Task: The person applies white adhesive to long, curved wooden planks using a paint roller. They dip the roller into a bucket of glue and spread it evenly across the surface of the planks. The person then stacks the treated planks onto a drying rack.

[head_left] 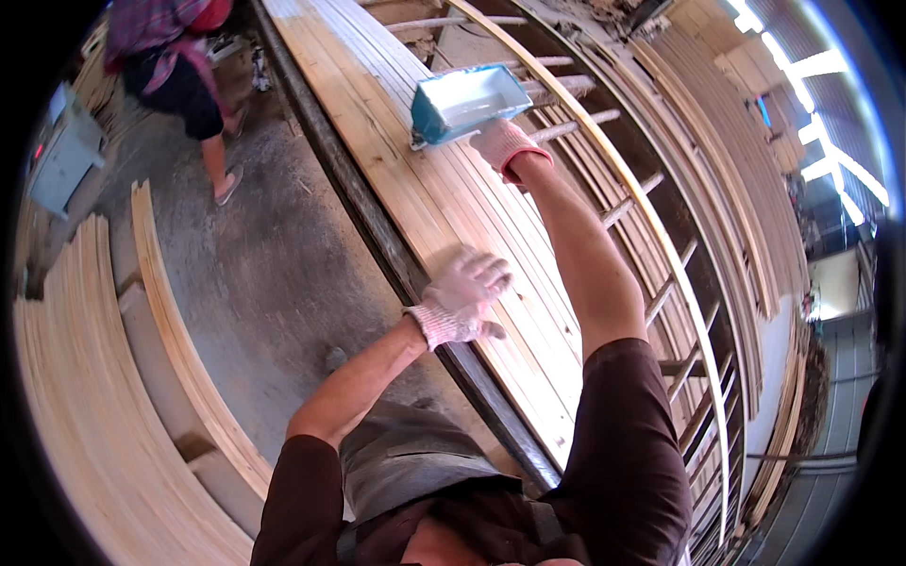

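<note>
In the head view, the left hand [462, 294], in a pale knitted glove, was spread with the palm down over the left edge of the long, pale wooden boards [382, 165], beside the dark, narrow rail [363, 203]. The right hand [508, 149], in a matching glove, gripped the near right corner of the blue rectangular trough with a white-coated interior [430, 117]; its fingertips were partly hidden. The trough was located above the boards, farther forward than the left hand.
</note>
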{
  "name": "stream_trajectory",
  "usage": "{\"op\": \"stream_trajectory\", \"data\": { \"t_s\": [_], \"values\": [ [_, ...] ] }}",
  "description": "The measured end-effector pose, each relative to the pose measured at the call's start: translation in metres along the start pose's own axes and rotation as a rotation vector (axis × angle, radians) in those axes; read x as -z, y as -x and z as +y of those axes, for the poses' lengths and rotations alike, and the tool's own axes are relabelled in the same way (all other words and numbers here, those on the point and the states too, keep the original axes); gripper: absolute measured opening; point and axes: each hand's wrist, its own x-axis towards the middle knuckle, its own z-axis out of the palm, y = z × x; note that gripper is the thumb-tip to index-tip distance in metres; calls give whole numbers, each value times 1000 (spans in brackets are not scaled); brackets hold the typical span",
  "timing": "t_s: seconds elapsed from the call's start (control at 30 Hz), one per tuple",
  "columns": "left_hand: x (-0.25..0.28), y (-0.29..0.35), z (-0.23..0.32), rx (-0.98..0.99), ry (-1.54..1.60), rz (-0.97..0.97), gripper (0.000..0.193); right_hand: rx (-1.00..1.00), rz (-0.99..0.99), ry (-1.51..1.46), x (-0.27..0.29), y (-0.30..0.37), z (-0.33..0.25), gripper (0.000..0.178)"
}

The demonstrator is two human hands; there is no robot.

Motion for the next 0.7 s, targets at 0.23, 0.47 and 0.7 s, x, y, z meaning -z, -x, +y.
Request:
{"op": "stream_trajectory", "data": {
  "t_s": [0.23,0.47,0.7],
  "values": [
    [-36,24,171,59,0,-47,119,129,130,103,-2,97,94,34],
    [-8,15,202,159,-159,-222,113,-109,-89,76,23,234,108,40],
    [-16,19,256,234,-135,-163,106,-214,-128,21,33,389,148,38]
  ]
}}
